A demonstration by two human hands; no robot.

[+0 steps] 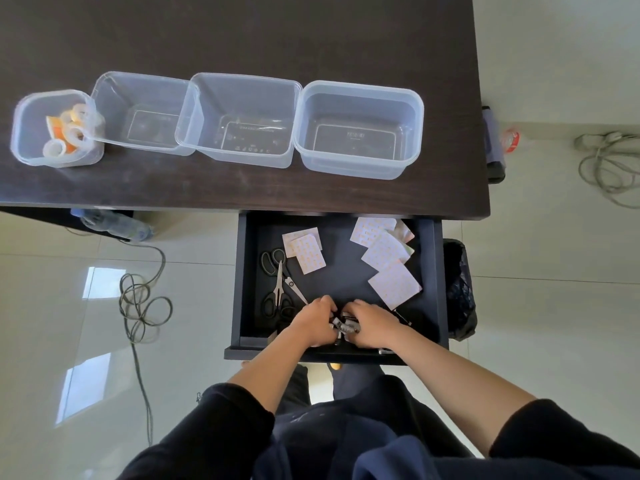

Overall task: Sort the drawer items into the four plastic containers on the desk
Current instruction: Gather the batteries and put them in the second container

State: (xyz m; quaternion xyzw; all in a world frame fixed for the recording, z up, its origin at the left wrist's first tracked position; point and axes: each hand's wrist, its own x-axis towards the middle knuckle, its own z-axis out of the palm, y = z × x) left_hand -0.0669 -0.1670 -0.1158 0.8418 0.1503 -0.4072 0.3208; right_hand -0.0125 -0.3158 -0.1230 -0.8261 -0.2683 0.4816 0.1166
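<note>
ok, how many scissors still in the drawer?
2. Both lie at the drawer's left side: one pair with handles toward the desk, the other crossing it, handles toward the person. Both hands cover small metal items nearby, so more could be hidden.

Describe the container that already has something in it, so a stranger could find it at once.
Start at the dark desk above the open drawer, where four clear plastic containers stand in a row. Go to the far left end: the leftmost container is the smallest. It alone holds anything, several tape rolls in white and orange; the other three are empty.
</note>
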